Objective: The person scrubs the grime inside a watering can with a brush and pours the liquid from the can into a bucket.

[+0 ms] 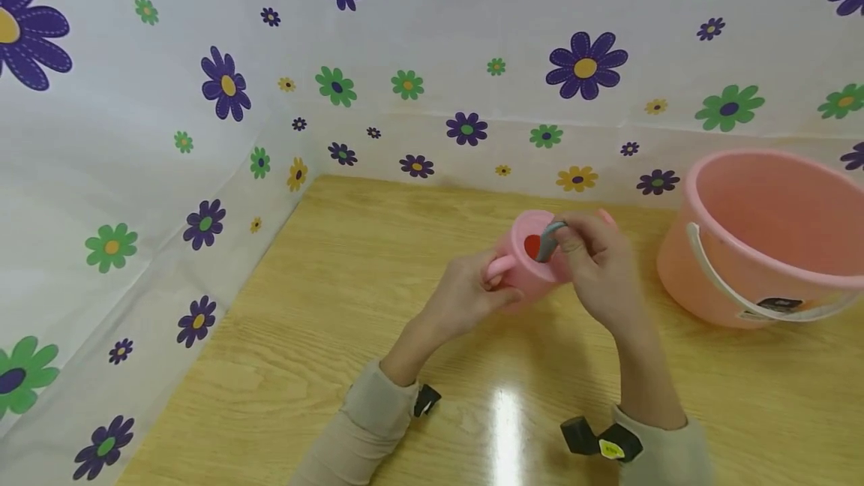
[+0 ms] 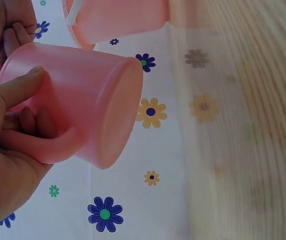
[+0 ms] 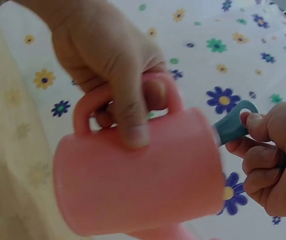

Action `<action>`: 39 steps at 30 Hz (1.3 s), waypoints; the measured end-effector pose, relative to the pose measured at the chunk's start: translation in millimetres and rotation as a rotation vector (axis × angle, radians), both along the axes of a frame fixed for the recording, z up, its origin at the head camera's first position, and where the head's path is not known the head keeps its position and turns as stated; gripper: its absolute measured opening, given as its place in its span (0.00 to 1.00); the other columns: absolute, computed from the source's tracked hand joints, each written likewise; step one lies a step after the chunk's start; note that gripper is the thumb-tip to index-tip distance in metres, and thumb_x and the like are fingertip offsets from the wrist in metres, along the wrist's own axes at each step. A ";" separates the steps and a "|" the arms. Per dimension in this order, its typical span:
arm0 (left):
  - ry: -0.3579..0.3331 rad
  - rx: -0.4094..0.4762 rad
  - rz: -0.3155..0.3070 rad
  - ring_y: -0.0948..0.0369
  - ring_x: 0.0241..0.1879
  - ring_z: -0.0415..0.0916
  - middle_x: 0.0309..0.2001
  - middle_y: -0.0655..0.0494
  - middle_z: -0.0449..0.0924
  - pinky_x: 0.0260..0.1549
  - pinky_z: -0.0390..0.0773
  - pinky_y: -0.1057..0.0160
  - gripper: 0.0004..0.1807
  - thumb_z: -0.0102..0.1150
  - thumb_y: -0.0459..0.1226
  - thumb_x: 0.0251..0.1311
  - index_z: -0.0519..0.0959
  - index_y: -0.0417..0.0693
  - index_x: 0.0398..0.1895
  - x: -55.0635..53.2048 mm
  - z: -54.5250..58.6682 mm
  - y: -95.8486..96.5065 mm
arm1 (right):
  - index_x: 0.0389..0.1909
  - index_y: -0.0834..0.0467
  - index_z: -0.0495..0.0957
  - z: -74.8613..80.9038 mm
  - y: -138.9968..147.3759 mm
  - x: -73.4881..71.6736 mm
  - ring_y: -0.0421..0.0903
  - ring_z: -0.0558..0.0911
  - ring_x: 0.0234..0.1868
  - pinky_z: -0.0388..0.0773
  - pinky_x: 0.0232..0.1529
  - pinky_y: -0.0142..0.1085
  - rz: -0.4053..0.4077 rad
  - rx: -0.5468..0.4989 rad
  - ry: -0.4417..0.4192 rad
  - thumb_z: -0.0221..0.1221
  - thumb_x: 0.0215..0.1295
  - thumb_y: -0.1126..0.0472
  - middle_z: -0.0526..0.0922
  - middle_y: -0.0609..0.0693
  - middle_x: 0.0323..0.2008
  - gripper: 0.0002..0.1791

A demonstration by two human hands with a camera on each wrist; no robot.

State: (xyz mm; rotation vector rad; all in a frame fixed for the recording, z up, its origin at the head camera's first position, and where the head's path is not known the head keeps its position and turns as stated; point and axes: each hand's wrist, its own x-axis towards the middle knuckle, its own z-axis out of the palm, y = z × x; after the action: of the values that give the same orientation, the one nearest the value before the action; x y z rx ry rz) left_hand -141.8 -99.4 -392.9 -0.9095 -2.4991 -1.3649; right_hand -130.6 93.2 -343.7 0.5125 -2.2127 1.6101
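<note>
My left hand (image 1: 466,292) grips the handle of a small pink watering can (image 2: 78,90), fingers through the loop and thumb along its side. The can is held tilted over the table, and its spout (image 1: 607,217) pokes out past my right hand. Between the thumb and fingers of my right hand (image 3: 280,160) is a teal handle (image 3: 232,124) with a looped end, pinched at the loop. Its lower part goes into the can's opening and is hidden there. Something red (image 1: 532,246) shows inside the opening beside it.
A large pink bucket (image 1: 715,268) with a white bail handle stands to the right, close to my right hand. The wood-grain table (image 1: 324,336) meets a white flower-print sheet (image 1: 405,28) at the back and left.
</note>
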 end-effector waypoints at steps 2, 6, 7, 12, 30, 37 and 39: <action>0.014 -0.011 -0.006 0.62 0.29 0.69 0.24 0.58 0.61 0.29 0.67 0.71 0.19 0.74 0.29 0.51 0.68 0.43 0.28 -0.1 0.2 0.2 | 0.40 0.65 0.80 2.2 1.5 3.5 0.46 0.76 0.33 0.71 0.37 0.28 -0.036 -0.024 0.023 0.55 0.71 0.69 0.82 0.55 0.27 0.06; 0.004 -0.012 -0.012 0.62 0.29 0.70 0.23 0.57 0.61 0.28 0.68 0.71 0.21 0.73 0.29 0.51 0.65 0.45 0.26 -1.1 1.3 0.7 | 0.41 0.66 0.79 2.8 1.8 3.2 0.46 0.77 0.33 0.73 0.38 0.27 -0.058 -0.022 -0.015 0.55 0.72 0.68 0.83 0.57 0.29 0.06; -0.008 -0.006 -0.007 0.62 0.29 0.70 0.23 0.57 0.61 0.28 0.68 0.71 0.21 0.74 0.29 0.52 0.65 0.45 0.26 -1.4 1.4 0.6 | 0.42 0.66 0.79 1.4 1.5 1.4 0.45 0.78 0.34 0.74 0.38 0.26 -0.051 -0.019 -0.042 0.54 0.73 0.68 0.83 0.57 0.30 0.06; -0.033 -0.009 0.009 0.62 0.30 0.70 0.23 0.58 0.61 0.28 0.68 0.71 0.21 0.74 0.30 0.51 0.66 0.44 0.26 -1.8 0.1 -0.5 | 0.42 0.67 0.79 -1.4 0.7 0.4 0.40 0.80 0.34 0.75 0.37 0.25 -0.117 -0.050 -0.122 0.56 0.72 0.66 0.85 0.53 0.33 0.08; 0.010 -0.007 -0.007 0.63 0.28 0.68 0.22 0.58 0.61 0.28 0.67 0.71 0.19 0.74 0.29 0.51 0.67 0.44 0.28 -1.9 2.6 0.3 | 0.40 0.67 0.81 0.4 1.0 1.8 0.41 0.76 0.29 0.72 0.29 0.25 -0.137 0.013 -0.045 0.58 0.70 0.67 0.85 0.52 0.31 0.06; 0.007 -0.001 0.017 0.66 0.24 0.64 0.21 0.60 0.62 0.25 0.64 0.71 0.18 0.75 0.29 0.49 0.70 0.43 0.29 -1.5 -0.4 -3.2 | 0.46 0.62 0.81 -7.8 -3.5 -2.9 0.46 0.76 0.33 0.71 0.35 0.25 0.004 0.149 0.016 0.54 0.72 0.69 0.84 0.56 0.39 0.09; 0.009 -0.001 0.019 0.66 0.24 0.64 0.21 0.60 0.62 0.24 0.65 0.71 0.18 0.75 0.29 0.49 0.69 0.44 0.28 -1.3 -0.6 -3.2 | 0.50 0.61 0.81 -7.2 -3.4 -1.9 0.46 0.78 0.39 0.72 0.40 0.24 0.030 0.147 0.012 0.52 0.73 0.69 0.85 0.56 0.44 0.12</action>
State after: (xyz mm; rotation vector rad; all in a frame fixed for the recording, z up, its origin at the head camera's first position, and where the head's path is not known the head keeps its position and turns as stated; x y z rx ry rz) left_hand -143.1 -102.5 -393.4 -0.8872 -2.4953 -1.3506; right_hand -132.5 89.9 -350.9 0.5966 -2.3367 1.4618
